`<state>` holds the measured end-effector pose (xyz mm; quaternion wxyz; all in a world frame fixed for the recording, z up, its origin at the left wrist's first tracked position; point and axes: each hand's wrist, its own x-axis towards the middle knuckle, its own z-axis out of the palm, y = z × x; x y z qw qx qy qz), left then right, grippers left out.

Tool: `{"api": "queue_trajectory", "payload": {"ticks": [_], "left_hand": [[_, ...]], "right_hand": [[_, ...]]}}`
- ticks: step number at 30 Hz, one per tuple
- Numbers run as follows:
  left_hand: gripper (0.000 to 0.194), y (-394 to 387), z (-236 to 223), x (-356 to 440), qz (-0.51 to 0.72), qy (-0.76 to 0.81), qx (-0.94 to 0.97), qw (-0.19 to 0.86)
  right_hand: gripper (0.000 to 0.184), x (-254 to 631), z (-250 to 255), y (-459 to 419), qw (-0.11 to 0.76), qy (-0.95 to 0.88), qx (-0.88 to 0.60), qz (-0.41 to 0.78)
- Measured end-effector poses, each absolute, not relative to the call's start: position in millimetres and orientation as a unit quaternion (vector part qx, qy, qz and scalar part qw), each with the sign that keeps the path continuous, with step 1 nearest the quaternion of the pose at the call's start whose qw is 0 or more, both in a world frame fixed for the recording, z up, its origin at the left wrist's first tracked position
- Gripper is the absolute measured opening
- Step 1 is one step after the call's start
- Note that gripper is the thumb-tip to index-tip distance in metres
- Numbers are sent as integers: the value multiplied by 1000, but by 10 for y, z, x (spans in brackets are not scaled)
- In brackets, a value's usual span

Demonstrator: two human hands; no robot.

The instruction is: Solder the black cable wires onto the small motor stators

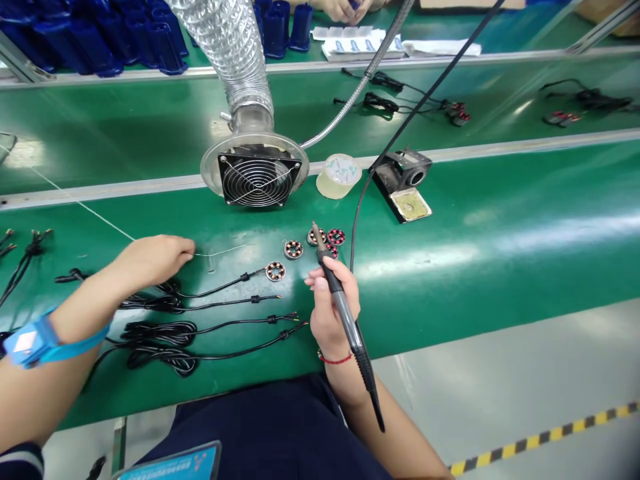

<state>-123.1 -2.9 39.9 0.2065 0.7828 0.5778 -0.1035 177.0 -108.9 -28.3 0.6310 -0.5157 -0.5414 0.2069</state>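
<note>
My right hand (333, 307) is closed around a soldering iron (345, 313), its tip raised over a small cluster of round coil boards (336, 237). Between the fingers of my left hand (160, 259) runs a thin solder wire (220, 253), its free end pointing right above the green bench. One ring-shaped coil board (275, 271) lies at the end of a black cable (225, 288), while another coil board (293, 249) sits just behind it. Several coiled black cables (163, 333) with bare wire ends lie below my left hand.
A fume extractor fan (260, 180) on a silver duct (225, 47) hangs over the bench. Behind my right hand stand a tape roll (339, 176) and a soldering iron stand (405, 177) with a sponge. Blue plastic housings (95, 40) crowd the back shelf, where another person's hands (345, 9) show.
</note>
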Motion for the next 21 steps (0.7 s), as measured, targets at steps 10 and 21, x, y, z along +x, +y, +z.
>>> {"api": "queue_trajectory", "payload": {"ticks": [10,21], "left_hand": [[33,-105,338,-759,-109,504,828,223],[23,-179,273,-624,-37,446,824,348]], "right_hand": [[27,1769,-372,-1090,589,-577,-528,204],[28,1753,-340,-1073,575,-584,-534,208]]}}
